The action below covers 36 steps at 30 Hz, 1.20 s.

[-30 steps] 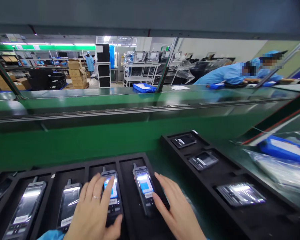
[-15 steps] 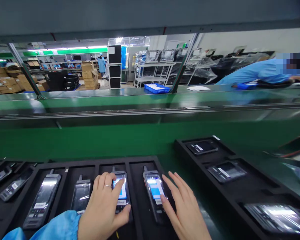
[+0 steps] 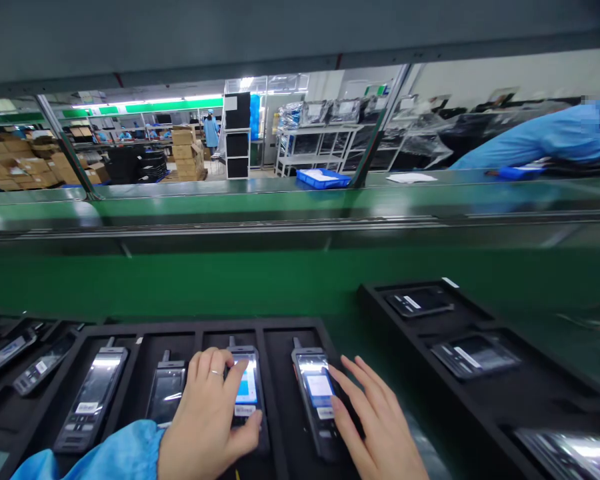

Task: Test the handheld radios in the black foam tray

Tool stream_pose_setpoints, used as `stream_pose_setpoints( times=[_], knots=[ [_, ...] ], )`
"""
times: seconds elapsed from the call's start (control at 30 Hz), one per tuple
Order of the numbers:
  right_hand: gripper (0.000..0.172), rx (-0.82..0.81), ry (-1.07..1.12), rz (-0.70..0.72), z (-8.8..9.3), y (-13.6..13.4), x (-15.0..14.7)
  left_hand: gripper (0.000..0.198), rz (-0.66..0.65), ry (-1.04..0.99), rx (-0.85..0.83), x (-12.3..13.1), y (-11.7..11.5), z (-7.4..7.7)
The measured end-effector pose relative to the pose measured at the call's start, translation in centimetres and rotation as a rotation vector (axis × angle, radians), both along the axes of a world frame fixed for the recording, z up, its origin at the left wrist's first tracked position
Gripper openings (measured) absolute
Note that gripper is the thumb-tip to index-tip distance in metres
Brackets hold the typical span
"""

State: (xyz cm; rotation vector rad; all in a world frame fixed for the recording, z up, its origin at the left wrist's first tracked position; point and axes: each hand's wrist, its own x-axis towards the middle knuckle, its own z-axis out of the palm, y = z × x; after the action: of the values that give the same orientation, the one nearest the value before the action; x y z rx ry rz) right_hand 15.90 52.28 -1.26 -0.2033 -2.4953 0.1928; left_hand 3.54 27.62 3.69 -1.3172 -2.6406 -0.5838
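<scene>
A black foam tray (image 3: 275, 330) at the bottom centre holds several handsets with lit screens, one per slot. My left hand (image 3: 207, 417), in a blue sleeve and wearing a ring, lies over the third handset (image 3: 247, 390), fingers spread, forefinger on its blue screen, thumb at its lower right side. My right hand (image 3: 380, 423) is beside the fourth handset (image 3: 317, 400), fingers stretched out, a fingertip touching the lower part of its screen. Neither hand grips anything.
A second black tray (image 3: 485, 320) with several dark devices lies to the right, and another tray (image 3: 10, 353) at the far left. A green conveyor belt (image 3: 260, 273) runs behind. A person in blue (image 3: 545, 143) leans over the far bench. Cartons and racks stand beyond.
The view has shifted right and down a little. Both hands stay on the same two handsets; the right fingertip now touches the screen's lower part, whose display turned paler.
</scene>
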Motion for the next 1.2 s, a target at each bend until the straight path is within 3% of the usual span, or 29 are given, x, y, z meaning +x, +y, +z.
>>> stream_pose_setpoints(
  times=[0.17, 0.3, 0.47, 0.6, 0.7, 0.83, 0.93, 1.07, 1.2],
  knots=[
    [0.038, 0.015, 0.038, -0.003, 0.4, -0.2, 0.1, 0.041, -0.012, 0.013, 0.016, 0.0, -0.2, -0.2],
    [0.035, 0.023, 0.056, 0.010, 0.4, -0.3, 0.7, 0.038, -0.047, 0.147, 0.061, 0.6, -0.6, -0.9],
    [0.031, -0.002, 0.099, 0.023, 0.1, -0.2, 1.4, 0.048, -0.034, 0.279, 0.064, 1.8, -0.3, -1.8],
    [0.028, 0.007, 0.073, 0.043, 0.3, -0.3, 1.5, 0.048, -0.019, 0.312, 0.044, 1.9, -0.1, -1.4],
    [0.028, 0.032, 0.093, 0.072, 0.4, -0.5, 1.4, 0.040, -0.057, 0.250, 0.059, 1.5, -0.5, -0.7],
    [0.030, 0.099, 0.055, 0.084, 0.5, -0.7, 1.1, 0.030, 0.014, 0.148, 0.076, 1.3, -0.8, 0.0],
    [0.030, 0.090, 0.060, 0.081, 0.7, -0.7, 1.0, 0.028, -0.025, 0.134, 0.070, 1.4, -0.7, -0.2],
    [0.030, 0.081, 0.076, 0.082, 0.5, -0.4, 1.1, 0.027, 0.064, 0.089, 0.154, 1.8, -0.3, -1.0],
    [0.031, 0.075, 0.087, 0.088, 0.2, -0.2, 1.1, 0.029, 0.066, 0.060, 0.155, 2.2, 0.0, -1.1]
  ],
)
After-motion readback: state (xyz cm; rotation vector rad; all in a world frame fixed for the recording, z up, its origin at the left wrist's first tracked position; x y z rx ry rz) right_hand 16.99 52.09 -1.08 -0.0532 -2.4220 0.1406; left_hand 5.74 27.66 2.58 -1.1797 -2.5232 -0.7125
